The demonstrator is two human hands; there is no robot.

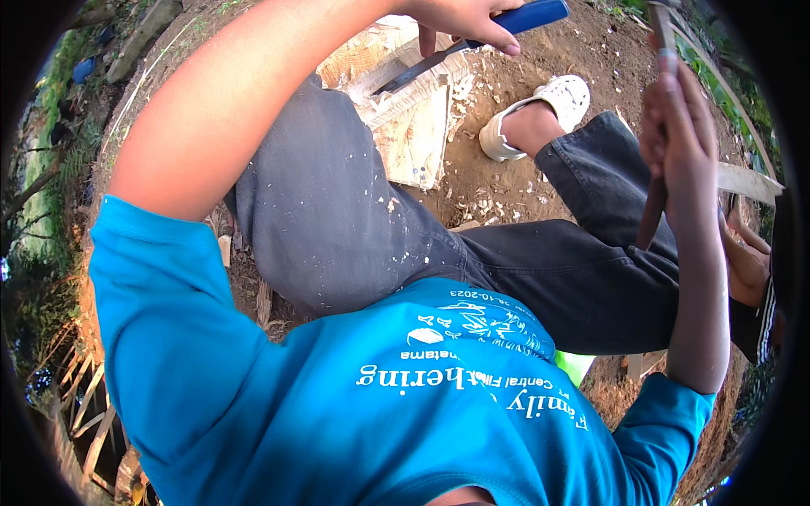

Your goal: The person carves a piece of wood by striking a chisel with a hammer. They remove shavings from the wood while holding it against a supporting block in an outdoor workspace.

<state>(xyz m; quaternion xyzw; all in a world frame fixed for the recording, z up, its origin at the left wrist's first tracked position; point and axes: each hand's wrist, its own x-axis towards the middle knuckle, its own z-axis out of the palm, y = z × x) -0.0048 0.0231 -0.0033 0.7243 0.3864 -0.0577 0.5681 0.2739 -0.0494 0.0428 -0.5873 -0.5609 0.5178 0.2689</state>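
My left hand bends over the chisel, its fingers gripping near the blue handle. My right hand is raised, closed around the hammer, which stands almost upright. The chisel's blade slants onto the wood, near a white shoe.

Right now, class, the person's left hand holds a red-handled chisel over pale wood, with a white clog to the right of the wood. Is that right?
Not quite: the handle is blue, not red, as the head view shows. The left hand does hold the chisel over pale wood, with a white clog to its right.
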